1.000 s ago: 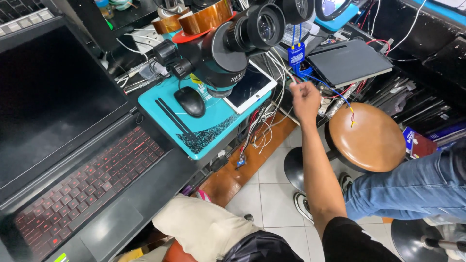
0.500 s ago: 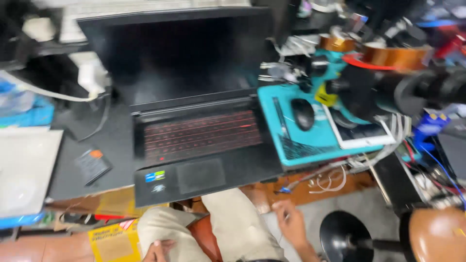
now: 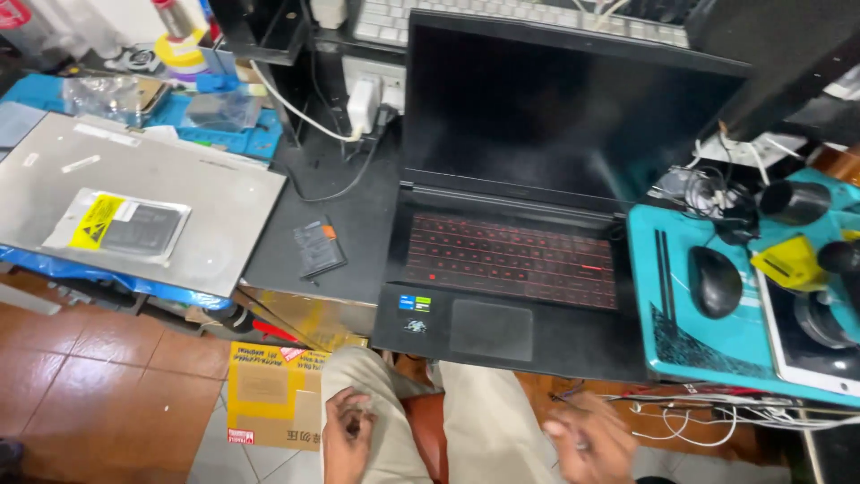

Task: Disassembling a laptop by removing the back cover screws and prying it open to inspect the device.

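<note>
Laptop stands open on the dark counter, its screen dark and its red-lit keyboard facing the person; below the laptop's front edge, both hands rest over the lap; the left hand lies on the left thigh with fingers curled, seemingly around something small, too blurred to tell; the right hand is motion-blurred, its fingers' state unclear; right of the laptop, a black mouse sits on a teal mat.

just above our fingers sits the open black laptop, screen dark, red-lettered keys, its front edge overhanging the desk, squarely upright between both our hands' fingertips.
</note>
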